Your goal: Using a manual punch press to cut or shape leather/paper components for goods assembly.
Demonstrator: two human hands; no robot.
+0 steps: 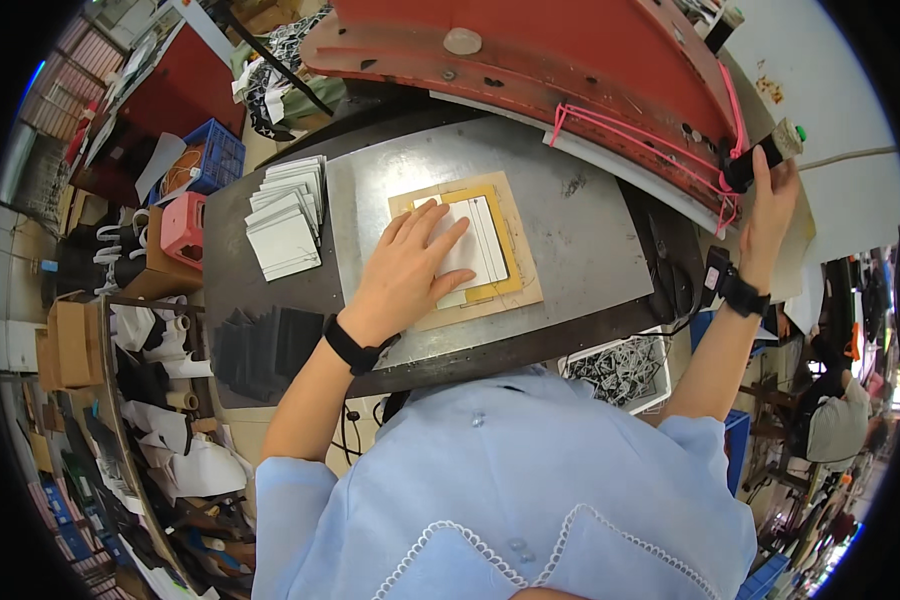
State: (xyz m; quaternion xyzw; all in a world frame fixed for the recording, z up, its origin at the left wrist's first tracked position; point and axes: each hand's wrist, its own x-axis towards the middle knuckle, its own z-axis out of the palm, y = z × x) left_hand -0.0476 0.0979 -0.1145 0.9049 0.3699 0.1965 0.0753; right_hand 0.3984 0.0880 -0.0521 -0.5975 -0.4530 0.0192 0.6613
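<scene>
My left hand [405,265] lies with fingers spread on a white sheet piece [482,245] marked with dark lines. Beneath that piece is a yellow template [513,252] on a tan square board [530,285], which rests on a grey metal plate [600,240]. Out at the right, my right hand [767,205] is closed around a black handle [740,172] with a green-tipped end, beside the red machine arm [530,50]. Part of my grip is hidden behind the fingers. Pink cord [640,145] is tied along the arm's edge.
Left of the plate, white pieces [285,240] lie in a fanned stack, with dark sheets [270,345] nearer me. A white bin [625,375] of black-and-white scraps stands below the table's edge. A blue crate [215,155] and pink stool [182,230] are farther left. Someone sits far right.
</scene>
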